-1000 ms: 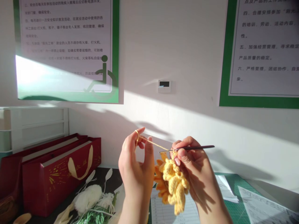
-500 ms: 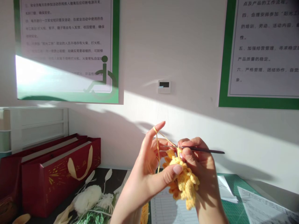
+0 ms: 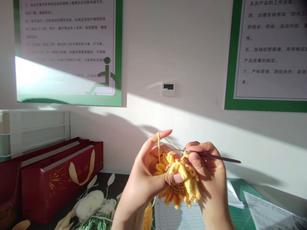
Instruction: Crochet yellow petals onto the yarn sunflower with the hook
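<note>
A yellow crocheted piece [image 3: 182,182] with petal-like loops is pinched in my left hand [image 3: 144,179], the thumb lying across its front. Yellow yarn [image 3: 159,148] loops round the raised left index finger and runs to the hook's tip. My right hand [image 3: 207,163] grips a dark, slim crochet hook [image 3: 220,157], which points left above the piece. A short yellow loop sits on the hook close to the right fingertips. The left hand's other fingers are partly hidden behind the piece.
Red gift bags [image 3: 62,179] stand at the left, beside white drawers [image 3: 43,127]. White yarn [image 3: 90,203] and green yarn [image 3: 96,222] lie on the dark table. A printed sheet [image 3: 178,214] and a green cutting mat [image 3: 242,204] are below the hands. Behind is a wall with posters.
The crocheted piece has turned, showing more of its round centre and petals. My left hand has shifted slightly left. My right hand and the hook have moved slightly right, the hook's handle end lower.
</note>
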`<action>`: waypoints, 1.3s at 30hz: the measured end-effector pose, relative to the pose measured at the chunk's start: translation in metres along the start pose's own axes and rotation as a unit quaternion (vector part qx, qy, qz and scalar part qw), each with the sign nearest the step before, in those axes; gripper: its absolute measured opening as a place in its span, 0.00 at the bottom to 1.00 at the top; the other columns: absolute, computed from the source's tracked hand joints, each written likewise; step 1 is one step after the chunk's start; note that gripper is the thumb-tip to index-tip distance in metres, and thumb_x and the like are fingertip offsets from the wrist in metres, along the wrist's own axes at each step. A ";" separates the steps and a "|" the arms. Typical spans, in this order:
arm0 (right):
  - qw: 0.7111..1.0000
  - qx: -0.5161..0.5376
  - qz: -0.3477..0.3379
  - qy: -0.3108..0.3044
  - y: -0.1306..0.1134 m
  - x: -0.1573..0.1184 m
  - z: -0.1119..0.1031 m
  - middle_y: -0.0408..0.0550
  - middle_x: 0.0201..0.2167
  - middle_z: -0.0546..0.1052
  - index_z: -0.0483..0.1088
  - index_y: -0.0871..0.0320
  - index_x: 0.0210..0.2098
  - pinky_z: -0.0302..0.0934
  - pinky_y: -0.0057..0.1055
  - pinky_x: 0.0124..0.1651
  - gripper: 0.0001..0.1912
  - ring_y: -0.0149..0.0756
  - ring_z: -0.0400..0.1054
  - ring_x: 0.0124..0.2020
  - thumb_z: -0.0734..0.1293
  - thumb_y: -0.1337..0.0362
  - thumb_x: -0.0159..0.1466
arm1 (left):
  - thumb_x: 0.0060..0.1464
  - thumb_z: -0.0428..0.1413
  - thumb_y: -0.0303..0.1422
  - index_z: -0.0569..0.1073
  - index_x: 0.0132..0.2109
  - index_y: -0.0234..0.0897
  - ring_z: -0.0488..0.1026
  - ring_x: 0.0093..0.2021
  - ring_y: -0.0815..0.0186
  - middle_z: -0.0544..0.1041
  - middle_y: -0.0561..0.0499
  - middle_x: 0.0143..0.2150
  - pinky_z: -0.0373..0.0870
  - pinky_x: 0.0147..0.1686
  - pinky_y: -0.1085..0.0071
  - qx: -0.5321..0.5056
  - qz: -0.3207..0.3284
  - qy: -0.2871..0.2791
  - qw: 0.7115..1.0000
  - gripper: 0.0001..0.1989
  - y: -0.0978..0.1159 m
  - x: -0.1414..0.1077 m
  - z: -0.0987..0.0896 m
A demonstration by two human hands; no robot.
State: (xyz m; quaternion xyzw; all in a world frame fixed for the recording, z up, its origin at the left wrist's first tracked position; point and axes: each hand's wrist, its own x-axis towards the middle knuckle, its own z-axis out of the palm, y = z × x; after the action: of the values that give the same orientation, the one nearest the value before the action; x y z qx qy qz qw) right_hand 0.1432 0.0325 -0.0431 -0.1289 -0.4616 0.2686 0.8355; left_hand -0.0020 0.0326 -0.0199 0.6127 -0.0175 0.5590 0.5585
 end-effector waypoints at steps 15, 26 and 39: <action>0.994 0.006 0.013 -0.110 -0.019 -0.006 0.005 0.45 0.37 0.80 0.76 0.51 0.38 0.73 0.28 0.37 0.01 0.34 0.78 0.38 0.72 0.63 0.68 | 0.42 0.71 0.13 0.77 0.63 0.44 0.79 0.34 0.67 0.81 0.51 0.38 0.78 0.34 0.76 -0.052 -0.015 -0.025 0.998 0.42 0.001 -0.002 -0.007; 0.995 -0.045 -0.047 -0.079 -0.023 -0.008 0.004 0.44 0.36 0.81 0.76 0.51 0.39 0.73 0.27 0.40 0.02 0.33 0.77 0.40 0.70 0.64 0.70 | 0.42 0.71 0.13 0.80 0.59 0.42 0.80 0.33 0.69 0.84 0.51 0.38 0.77 0.33 0.79 -0.055 -0.010 -0.025 0.998 0.37 0.005 0.001 -0.001; 0.993 -0.036 -0.059 -0.094 -0.029 -0.006 0.001 0.43 0.34 0.81 0.74 0.51 0.39 0.69 0.26 0.37 0.04 0.30 0.75 0.33 0.68 0.62 0.72 | 0.41 0.72 0.15 0.81 0.58 0.43 0.79 0.33 0.69 0.83 0.52 0.38 0.76 0.34 0.78 -0.045 -0.009 -0.012 0.999 0.35 0.007 -0.001 -0.001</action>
State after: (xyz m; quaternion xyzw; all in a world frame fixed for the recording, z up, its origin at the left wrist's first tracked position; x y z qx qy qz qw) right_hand 0.1489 0.0056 -0.0334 -0.1060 -0.5545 0.2131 0.7974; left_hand -0.0076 0.0301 -0.0163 0.5937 -0.0440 0.5452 0.5903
